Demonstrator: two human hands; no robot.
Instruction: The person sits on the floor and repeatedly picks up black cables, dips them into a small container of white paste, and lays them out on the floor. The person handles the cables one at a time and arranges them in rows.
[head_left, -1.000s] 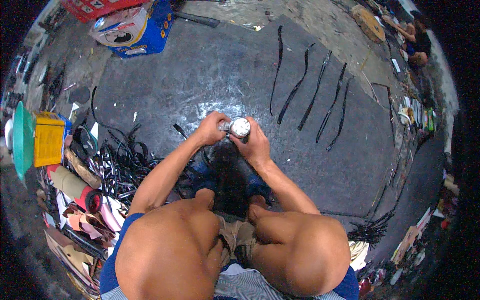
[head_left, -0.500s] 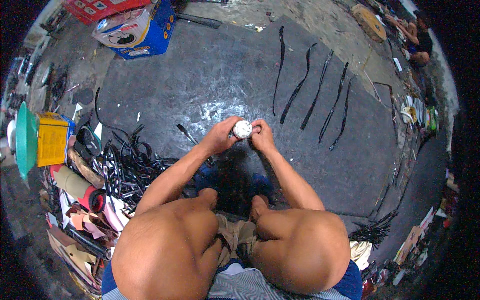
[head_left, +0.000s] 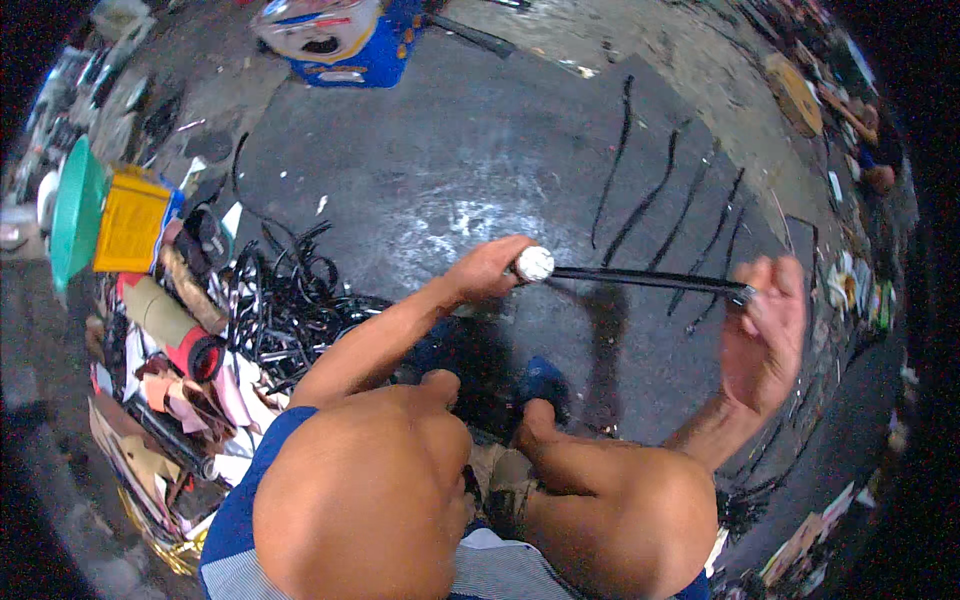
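My left hand (head_left: 488, 268) is closed around a small round thing with a scuffed white top (head_left: 535, 263), held above the dark mat (head_left: 400, 160). From it a thin black strip (head_left: 640, 277) runs out taut to the right. My right hand (head_left: 768, 340), raised and somewhat blurred, has its fingers closed on the strip's far end. Whether the strip is wound on the round thing or only passes by it, I cannot tell. Several black strips (head_left: 643, 203) lie side by side on the mat, beyond the held one and partly under it.
To my left lie a tangled heap of black strips (head_left: 270, 300), a beige and red roll (head_left: 170, 325) and pink scraps (head_left: 180, 395). Beside them stands a yellow tin (head_left: 135, 222) with a green disc-shaped thing (head_left: 78, 215). A blue box (head_left: 370, 55) is at the far left.
My right hand has moved away to the right, and the black strip now stretches between the hands. My left hand keeps the round thing. The whole view has shifted.
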